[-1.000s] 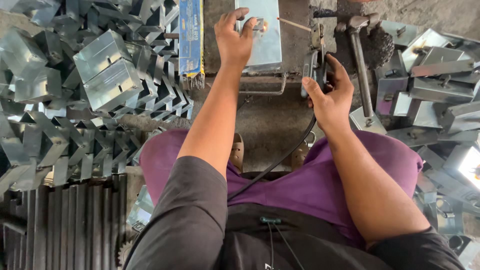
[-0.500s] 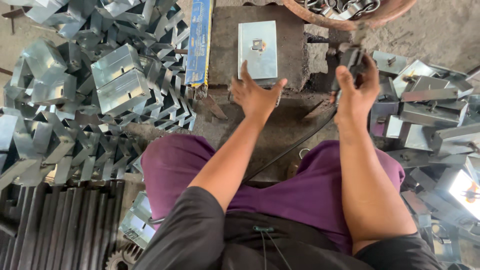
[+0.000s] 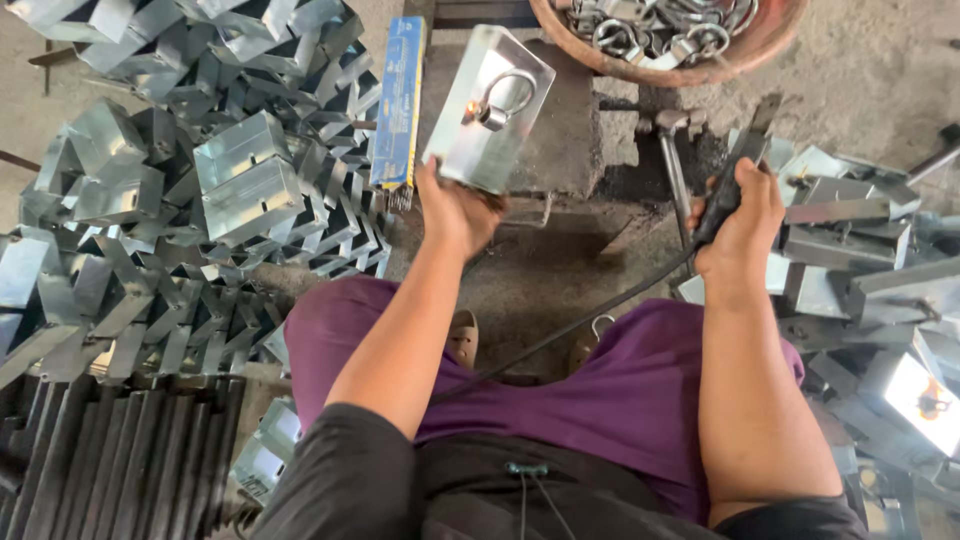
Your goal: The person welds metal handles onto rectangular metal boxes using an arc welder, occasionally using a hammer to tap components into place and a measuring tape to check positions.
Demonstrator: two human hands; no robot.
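Rough concrete floor point(image 3: 880, 70) stretches around us, with a dark, stained work block point(image 3: 570, 140) set just ahead of our knees. We sit low in purple trousers point(image 3: 620, 400) and look straight down at our own arms.

Our left hand point(image 3: 455, 205) is clenched on the near edge of a shiny metal box plate point(image 3: 490, 105), lifting it tilted above the block. A metal ring point(image 3: 505, 95) is fixed at the middle of the plate, standing up from its face, with a small copper-coloured spot beside it.

Our right hand point(image 3: 740, 215) is wrapped around a dark tool handle point(image 3: 735, 170) that points away to the far right. A black cable point(image 3: 570, 330) runs from that handle down across our lap. Just left of this hand, a hammer point(image 3: 672, 165) lies on the block, its head at the far end.

On the left, a big heap of folded galvanised sheet pieces point(image 3: 180, 200) covers the ground, and dark ribbed strips point(image 3: 110, 460) lie nearer to us. A narrow blue packet point(image 3: 400, 100) rests between that heap and the block. At the far edge, a round reddish bowl point(image 3: 600, 60) holds more rings and fittings. On the right, further metal boxes point(image 3: 850, 240) are piled up, well apart from the plate we hold.
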